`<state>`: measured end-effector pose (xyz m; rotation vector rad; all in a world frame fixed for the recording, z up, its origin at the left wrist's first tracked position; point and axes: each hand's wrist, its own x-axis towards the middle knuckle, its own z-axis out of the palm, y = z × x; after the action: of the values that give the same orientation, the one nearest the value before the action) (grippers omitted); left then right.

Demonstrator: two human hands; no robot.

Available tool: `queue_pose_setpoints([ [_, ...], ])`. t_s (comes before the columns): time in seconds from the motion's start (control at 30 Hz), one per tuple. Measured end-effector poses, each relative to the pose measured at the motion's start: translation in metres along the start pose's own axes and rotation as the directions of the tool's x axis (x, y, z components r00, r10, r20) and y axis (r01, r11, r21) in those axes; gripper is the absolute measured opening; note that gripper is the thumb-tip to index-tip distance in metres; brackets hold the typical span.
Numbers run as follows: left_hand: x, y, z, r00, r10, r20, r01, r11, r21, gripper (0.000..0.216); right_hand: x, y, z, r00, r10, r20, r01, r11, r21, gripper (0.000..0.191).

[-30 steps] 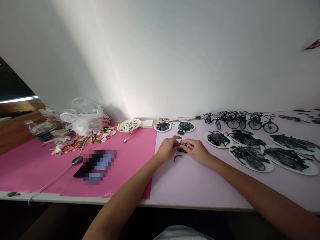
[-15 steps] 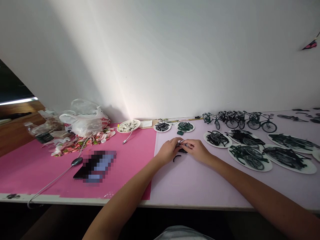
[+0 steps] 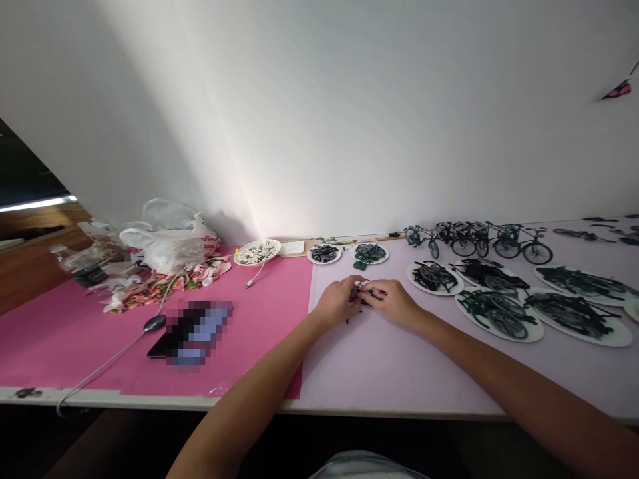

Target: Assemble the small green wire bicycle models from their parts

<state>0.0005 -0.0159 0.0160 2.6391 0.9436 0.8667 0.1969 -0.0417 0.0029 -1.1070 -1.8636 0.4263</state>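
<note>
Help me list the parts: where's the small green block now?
The green block lies right of centre in the head view, touching or just before the green-parts plate, beyond the left hand.

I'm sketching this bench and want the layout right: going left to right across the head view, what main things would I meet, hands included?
Bottle with a dark label → white plastic bag → plate of pale pieces → left hand → right hand → plate of dark green and grey bicycle parts.

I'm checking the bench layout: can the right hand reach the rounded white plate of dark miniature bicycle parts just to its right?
Likely yes: only lilac tabletop shows between the right hand and that plate, though the hand seems to pinch a small dark piece.
</note>
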Motion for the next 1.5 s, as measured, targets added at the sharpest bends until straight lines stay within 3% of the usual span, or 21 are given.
queue_pose_setpoints([
  [0.47,0.0001,-0.0009,0.0032,0.999,0.038,0.005,-0.038,0.997,-0.072,0.034,0.0013,-0.0001,-0.0040,0.999,0.043,-0.027,-0.043,0.999,0.018,0.036],
  [0.73,-0.0007,0.0062,-0.0015,0.999,-0.039,0.027,0.040,0.998,-0.054,0.039,-0.0002,0.0015,-0.0010,0.999,0.052,-0.005,-0.051,0.997,0.054,0.040],
  [1.0,0.0001,0.0016,0.0031,1.000,0.001,0.005,-0.001,1.000,0.026,0.040,-0.0008,0.0012,-0.0006,0.999,0.028,0.020,-0.028,0.999,0.021,0.032],
  [1.5,-0.0007,0.0013,0.0024,0.999,0.030,0.013,-0.030,1.000,-0.004,0.054,0.0000,-0.0023,-0.0007,0.998,-0.002,0.060,0.004,0.999,-0.033,0.032],
])
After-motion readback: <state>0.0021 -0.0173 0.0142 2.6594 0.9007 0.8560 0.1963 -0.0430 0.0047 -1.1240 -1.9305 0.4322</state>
